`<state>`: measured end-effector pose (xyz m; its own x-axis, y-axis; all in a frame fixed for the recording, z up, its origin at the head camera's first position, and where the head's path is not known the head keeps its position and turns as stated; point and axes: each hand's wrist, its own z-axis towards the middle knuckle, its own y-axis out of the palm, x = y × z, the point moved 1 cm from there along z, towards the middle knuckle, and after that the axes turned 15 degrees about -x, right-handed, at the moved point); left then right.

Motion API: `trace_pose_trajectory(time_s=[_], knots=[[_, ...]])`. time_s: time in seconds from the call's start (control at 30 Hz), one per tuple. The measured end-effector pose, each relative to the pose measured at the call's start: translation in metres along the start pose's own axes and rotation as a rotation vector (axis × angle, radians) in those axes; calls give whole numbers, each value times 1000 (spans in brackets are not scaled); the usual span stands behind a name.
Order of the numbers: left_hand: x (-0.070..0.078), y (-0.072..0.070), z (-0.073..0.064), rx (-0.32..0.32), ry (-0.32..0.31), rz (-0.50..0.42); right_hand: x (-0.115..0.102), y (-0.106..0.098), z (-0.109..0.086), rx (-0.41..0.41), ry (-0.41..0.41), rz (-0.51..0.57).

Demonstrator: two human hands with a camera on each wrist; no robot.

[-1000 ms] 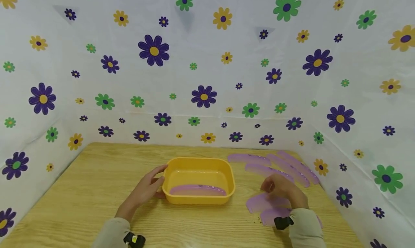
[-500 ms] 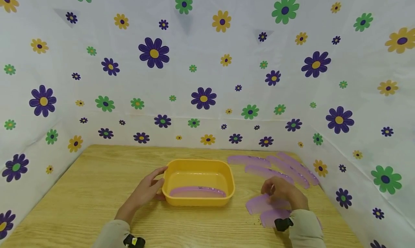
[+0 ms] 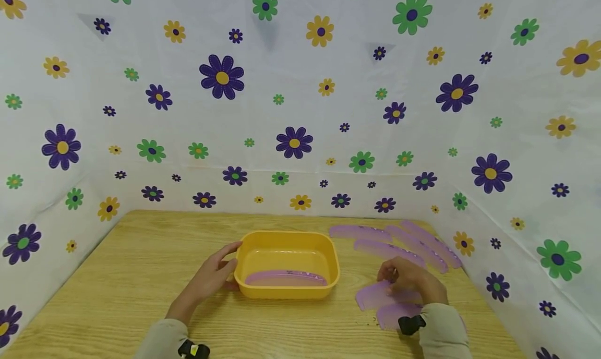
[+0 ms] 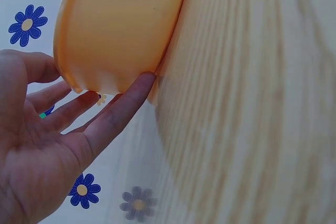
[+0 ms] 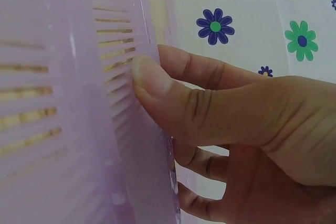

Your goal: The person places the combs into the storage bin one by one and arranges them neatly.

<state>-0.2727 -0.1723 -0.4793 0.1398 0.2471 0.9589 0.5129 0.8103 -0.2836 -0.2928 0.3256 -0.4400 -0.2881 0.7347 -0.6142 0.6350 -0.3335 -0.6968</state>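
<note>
A yellow plastic basin (image 3: 286, 292) stands mid-table, with one purple comb (image 3: 281, 278) lying inside along its near wall. My left hand (image 3: 208, 276) rests its fairly straight fingers against the basin's left end; the left wrist view shows fingertips touching the wall (image 4: 115, 35) from rim to base. To the right, my right hand (image 3: 410, 279) pinches a purple comb (image 3: 371, 296), the thumb (image 5: 152, 77) on its teeth and the other fingers curled at its far edge. Another purple comb (image 3: 392, 314) lies just nearer, partly hidden by the right wrist.
Several more purple combs (image 3: 360, 231) lie spread at the back right of the wooden table (image 3: 155, 254). White cloth (image 3: 263, 108) printed with flowers walls in the back and both sides. Small dark specks lie beside the nearest comb.
The head view has tilted up slightly. Both hands, the basin and the combs keep nearly the same places.
</note>
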Motion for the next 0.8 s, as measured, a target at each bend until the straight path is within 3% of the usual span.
trace_pose_trajectory(time_s=[0.37, 0.8], knots=[[0, -1, 0, -21, 24, -11, 4, -3, -1, 89, -152, -66], [1, 1, 1, 3, -2, 2, 3, -9, -5, 72, -220, -18]])
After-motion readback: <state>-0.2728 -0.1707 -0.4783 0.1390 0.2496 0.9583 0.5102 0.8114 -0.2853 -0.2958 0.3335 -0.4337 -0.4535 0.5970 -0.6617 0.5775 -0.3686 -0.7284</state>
